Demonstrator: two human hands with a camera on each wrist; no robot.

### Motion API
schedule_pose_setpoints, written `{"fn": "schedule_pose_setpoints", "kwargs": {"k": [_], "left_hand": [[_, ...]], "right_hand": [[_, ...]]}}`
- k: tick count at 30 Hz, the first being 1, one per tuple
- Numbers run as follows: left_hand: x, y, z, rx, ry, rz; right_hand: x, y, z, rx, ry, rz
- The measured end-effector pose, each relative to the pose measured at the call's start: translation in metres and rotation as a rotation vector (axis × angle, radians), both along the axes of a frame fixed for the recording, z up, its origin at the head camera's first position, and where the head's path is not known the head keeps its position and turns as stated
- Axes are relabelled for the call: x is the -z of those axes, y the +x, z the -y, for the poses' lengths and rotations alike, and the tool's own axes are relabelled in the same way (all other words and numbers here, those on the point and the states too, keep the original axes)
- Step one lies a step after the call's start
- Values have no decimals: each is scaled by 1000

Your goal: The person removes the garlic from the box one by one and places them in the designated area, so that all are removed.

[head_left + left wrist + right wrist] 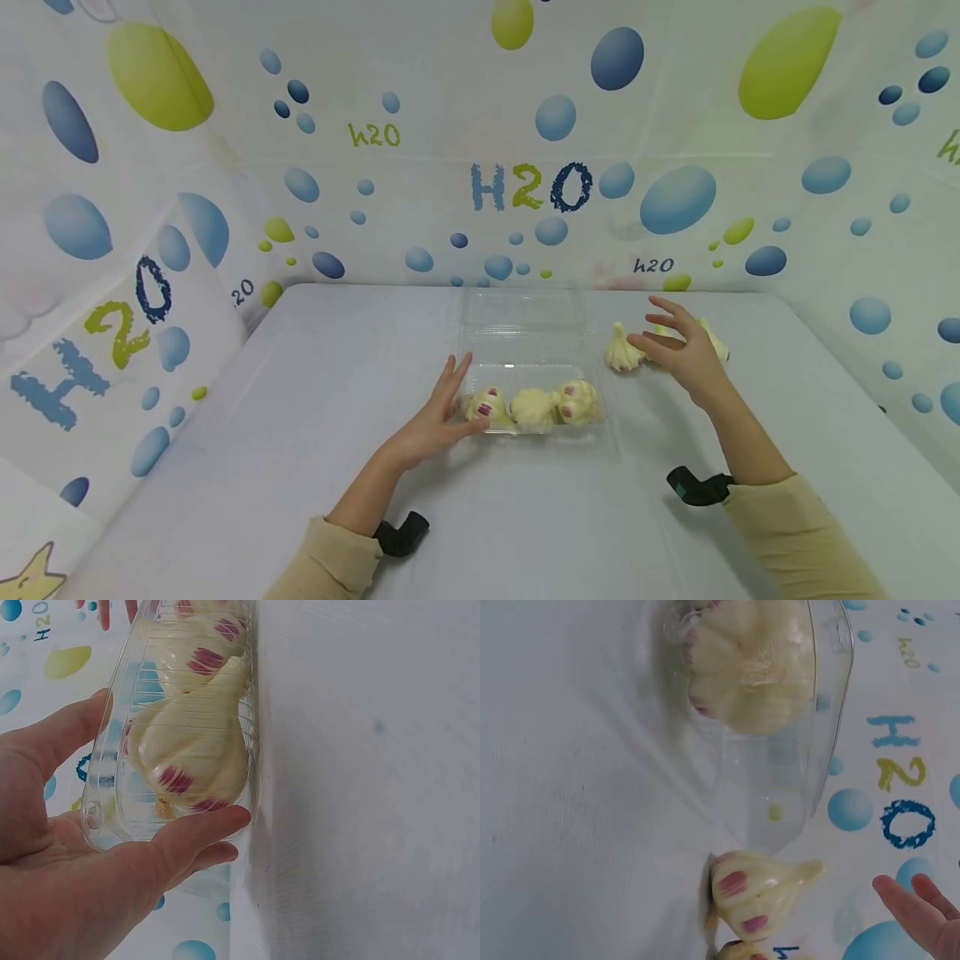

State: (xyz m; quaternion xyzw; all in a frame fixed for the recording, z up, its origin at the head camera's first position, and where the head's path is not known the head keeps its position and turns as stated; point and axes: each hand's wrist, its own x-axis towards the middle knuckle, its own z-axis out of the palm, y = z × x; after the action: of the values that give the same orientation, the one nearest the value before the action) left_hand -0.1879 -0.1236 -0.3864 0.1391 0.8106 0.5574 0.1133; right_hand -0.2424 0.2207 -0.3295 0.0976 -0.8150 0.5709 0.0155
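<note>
A clear plastic container (555, 440) holds a row of three garlic bulbs (532, 407), pale with some purple patches. Its lid (522, 311) lies folded back behind it. My left hand (431, 429) rests against the container's left end, fingers mostly straight and spread around the corner. In the left wrist view, a garlic bulb (191, 742) shows through the wall beside those fingers. To the right, my right hand (686, 354) hovers over loose garlic, fingers spread and holding nothing. One loose bulb (622, 350) sits left of it; another bulb (716, 342) is partly hidden behind it.
A white cloth covers the table (337, 350). The backdrop (420, 75) behind it carries blue and green drops and lettering. Black wrist cameras stick out at the left wrist (402, 533) and right wrist (699, 486).
</note>
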Motion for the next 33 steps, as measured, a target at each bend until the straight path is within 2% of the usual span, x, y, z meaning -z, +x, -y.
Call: {"fn": "schedule_pose_setpoints", "kwargs": {"k": [20,33], "left_hand": [[-1,-1,1,4,10,2],[0,0,0,-15,3,19]], "right_hand": [[-8,4,40,-100,-22,11],[-1,9,68,-200,-25,-8]]}}
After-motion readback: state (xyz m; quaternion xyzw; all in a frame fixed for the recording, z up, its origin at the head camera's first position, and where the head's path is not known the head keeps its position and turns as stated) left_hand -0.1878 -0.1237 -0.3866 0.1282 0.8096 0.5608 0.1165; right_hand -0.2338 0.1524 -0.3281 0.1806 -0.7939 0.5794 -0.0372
